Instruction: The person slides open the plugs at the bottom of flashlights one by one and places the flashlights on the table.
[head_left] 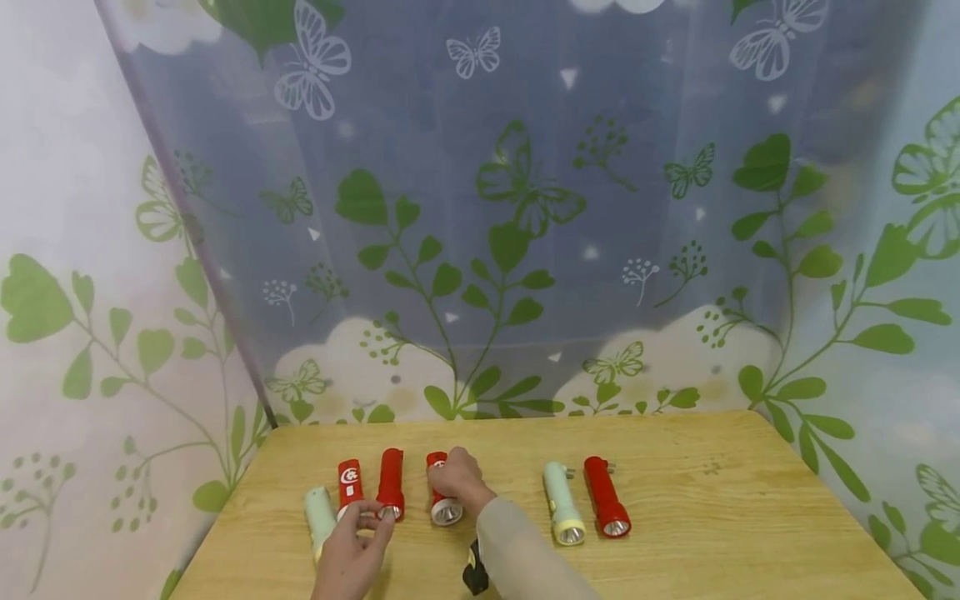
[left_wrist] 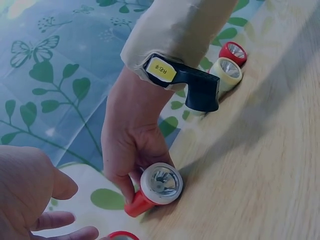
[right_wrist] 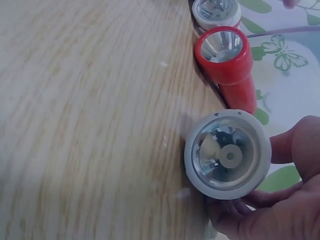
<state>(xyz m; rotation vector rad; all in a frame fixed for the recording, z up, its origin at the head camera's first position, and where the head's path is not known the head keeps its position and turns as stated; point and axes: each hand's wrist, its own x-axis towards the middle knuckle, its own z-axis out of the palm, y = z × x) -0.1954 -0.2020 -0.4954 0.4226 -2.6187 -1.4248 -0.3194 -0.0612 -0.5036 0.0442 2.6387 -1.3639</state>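
The right hand (head_left: 460, 481) has its fingers curled round a red plastic flashlight with a white rim and a silver reflector (right_wrist: 228, 155), which lies at the tabletop (head_left: 697, 508). Its long axis runs roughly away from the person, with the lens on the near side of the right fingers and the barrel within and beyond them. Whether the flashlight's whole length rests on the wood cannot be told.

The left hand (head_left: 351, 550) looks loose, thumb and fingers apart and gripping nothing. The held flashlight is to the right of these left fingers, so the right hand is clearly the nearer one. Between the two hands, right at the left fingertips, lies an all-red cylindrical flashlight (head_left: 391, 483), its axis nearly parallel; contact there cannot be told.

The relation that matters, I judge, is this side-by-side one: the held barrel is almost aligned with its red neighbour, a gap apart, so a sideways shift toward the left fingers would need little turning.
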